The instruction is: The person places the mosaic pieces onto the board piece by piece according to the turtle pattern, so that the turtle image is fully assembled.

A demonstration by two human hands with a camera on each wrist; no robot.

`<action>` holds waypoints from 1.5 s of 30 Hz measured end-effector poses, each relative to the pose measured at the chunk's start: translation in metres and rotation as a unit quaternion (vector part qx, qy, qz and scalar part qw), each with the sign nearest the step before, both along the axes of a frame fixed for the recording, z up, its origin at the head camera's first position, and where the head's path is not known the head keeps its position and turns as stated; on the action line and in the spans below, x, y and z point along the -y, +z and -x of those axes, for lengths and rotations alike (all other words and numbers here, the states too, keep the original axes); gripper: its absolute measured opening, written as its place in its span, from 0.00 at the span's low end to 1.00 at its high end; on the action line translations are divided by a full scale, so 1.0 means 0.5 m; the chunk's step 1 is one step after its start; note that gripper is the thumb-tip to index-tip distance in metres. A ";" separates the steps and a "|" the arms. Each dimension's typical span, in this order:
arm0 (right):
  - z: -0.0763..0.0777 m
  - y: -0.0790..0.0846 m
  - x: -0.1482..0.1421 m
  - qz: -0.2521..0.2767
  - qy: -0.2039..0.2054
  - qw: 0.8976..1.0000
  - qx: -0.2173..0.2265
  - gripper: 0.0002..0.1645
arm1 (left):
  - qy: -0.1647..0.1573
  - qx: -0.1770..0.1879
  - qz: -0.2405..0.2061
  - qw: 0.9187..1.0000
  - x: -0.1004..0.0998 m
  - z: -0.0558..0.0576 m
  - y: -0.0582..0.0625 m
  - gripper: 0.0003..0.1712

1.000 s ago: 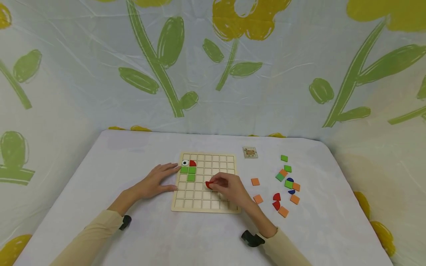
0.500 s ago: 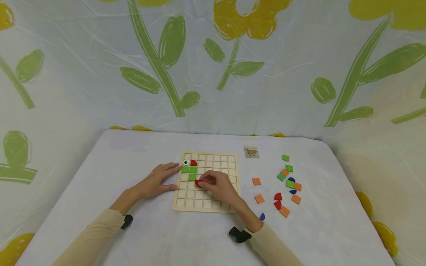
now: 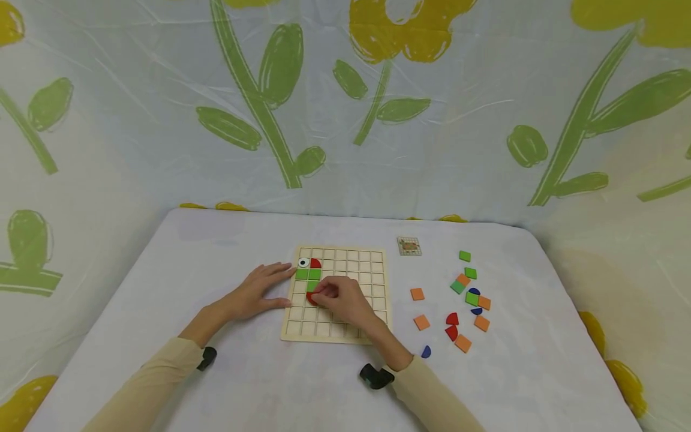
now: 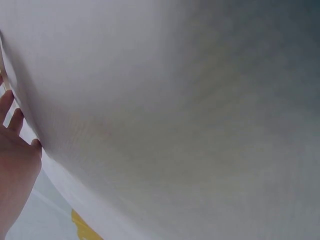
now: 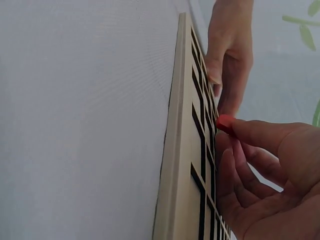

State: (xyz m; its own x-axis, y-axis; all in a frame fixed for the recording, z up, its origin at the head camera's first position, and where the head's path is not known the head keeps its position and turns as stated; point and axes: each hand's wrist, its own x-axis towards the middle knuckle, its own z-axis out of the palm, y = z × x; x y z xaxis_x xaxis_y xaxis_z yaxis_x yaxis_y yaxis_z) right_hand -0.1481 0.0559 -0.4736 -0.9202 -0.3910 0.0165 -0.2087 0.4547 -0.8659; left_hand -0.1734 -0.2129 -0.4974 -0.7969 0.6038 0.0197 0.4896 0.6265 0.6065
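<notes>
A wooden grid board lies on the table. My right hand pinches a red quarter-circle tile over the board, just below a green square tile. The right wrist view shows the red tile between thumb and fingertip, close over the grid. Along the board's left edge, my left hand rests with fingers extended, fingertips and thumb at the rim. Two more green tiles, a white eye tile and another red quarter-circle sit in the upper left squares.
Right of the board lie several orange square tiles, green tiles, two red quarter-circles and blue half-circles. A small picture card lies beyond the board's upper right corner. A flowered cloth backdrop rises behind the table.
My right hand has moved left across the board with the red tile, to just below the lowest green tile. A blue half-circle has come into sight. My left hand stays at the edge.
</notes>
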 end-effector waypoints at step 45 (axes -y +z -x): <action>0.001 0.008 0.024 -0.048 -0.026 0.998 -0.017 0.04 | 0.001 0.003 -0.006 1.000 0.000 0.001 -0.004 0.45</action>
State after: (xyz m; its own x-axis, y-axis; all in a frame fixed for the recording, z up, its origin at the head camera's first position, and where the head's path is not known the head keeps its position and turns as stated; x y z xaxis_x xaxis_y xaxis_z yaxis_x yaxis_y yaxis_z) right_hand -0.1484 0.0440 -0.4696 -0.9392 -0.3433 0.0122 -0.2105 0.5470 -0.8102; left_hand -0.1741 -0.2129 -0.4992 -0.7985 0.6015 0.0218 0.4845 0.6208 0.6164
